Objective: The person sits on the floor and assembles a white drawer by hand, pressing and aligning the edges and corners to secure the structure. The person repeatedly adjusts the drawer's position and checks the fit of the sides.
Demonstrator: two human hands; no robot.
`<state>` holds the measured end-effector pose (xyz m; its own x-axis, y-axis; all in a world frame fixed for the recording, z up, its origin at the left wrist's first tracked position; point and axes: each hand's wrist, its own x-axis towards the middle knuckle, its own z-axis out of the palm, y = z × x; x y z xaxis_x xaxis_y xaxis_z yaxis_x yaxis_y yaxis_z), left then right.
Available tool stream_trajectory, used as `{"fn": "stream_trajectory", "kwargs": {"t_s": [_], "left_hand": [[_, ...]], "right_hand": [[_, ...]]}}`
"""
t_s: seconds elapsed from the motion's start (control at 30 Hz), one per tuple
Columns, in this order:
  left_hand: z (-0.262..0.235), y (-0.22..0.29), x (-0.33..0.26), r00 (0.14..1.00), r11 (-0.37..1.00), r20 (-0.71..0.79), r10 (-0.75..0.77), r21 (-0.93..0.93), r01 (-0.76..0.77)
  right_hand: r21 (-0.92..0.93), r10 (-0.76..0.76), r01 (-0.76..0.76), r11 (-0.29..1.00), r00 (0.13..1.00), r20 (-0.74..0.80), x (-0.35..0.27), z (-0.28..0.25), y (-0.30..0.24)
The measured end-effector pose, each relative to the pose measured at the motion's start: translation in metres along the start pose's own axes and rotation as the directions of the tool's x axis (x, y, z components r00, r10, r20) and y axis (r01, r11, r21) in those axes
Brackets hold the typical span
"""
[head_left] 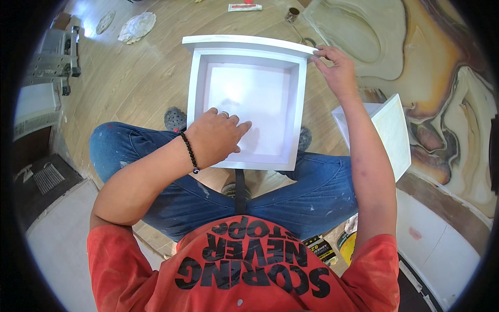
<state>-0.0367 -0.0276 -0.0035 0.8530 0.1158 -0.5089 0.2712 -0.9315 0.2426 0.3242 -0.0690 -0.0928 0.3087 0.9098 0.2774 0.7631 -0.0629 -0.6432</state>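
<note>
Left hand (219,134): fingers spread over white drawer (249,93); contact unclear. Right hand (337,68): thumb and fingers pinch far panel's (249,42) right end.

"What sort of place are you sitting in?"

"A room in use as a workspace, by the look of it; what looks like a metal stepladder (58,62) is at my left; a tin (292,14) and a red-and-white tube (244,7) lie ahead of me on the wood-look floor (140,78)."

"House or workshop?"

"I can't tell; the floor suits a lived-in room, yet a black-and-yellow package (321,249) sits near my right hip; a swirling marbled surface (426,62) spreads at my right; pale specks mark my jeans (322,182)."
</note>
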Motion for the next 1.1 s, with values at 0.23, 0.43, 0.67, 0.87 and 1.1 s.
{"fn": "stream_trajectory", "kwargs": {"t_s": [0.23, 0.43, 0.67, 0.87, 1.1], "left_hand": [[0.0, 0.001, 0.001, 1.0, 1.0, 0.028, -0.012, -0.005, 0.012], [-0.004, 0.002, 0.0, 1.0, 1.0, 0.023, -0.009, -0.008, 0.009], [-0.002, 0.002, -0.001, 1.0, 1.0, 0.006, -0.004, -0.01, 0.004], [0.0, 0.0, 0.0, 1.0, 1.0, 0.003, -0.001, -0.011, 0.001], [0.001, -0.002, 0.0, 1.0, 1.0, -0.011, -0.02, -0.017, 0.02]], "right_hand": [[-0.154, -0.037, 0.032, 0.988, 0.999, -0.028, -0.003, 0.005, -0.014], [-0.289, -0.166, 0.135, 0.948, 0.982, -0.086, -0.005, 0.013, -0.012], [-0.407, -0.201, 0.173, 0.897, 0.979, -0.027, -0.002, 0.013, -0.02], [-0.389, -0.203, 0.203, 0.898, 0.978, 0.041, 0.001, 0.012, -0.014], [-0.214, -0.143, 0.175, 0.961, 0.977, 0.16, 0.008, -0.002, -0.003]]}}
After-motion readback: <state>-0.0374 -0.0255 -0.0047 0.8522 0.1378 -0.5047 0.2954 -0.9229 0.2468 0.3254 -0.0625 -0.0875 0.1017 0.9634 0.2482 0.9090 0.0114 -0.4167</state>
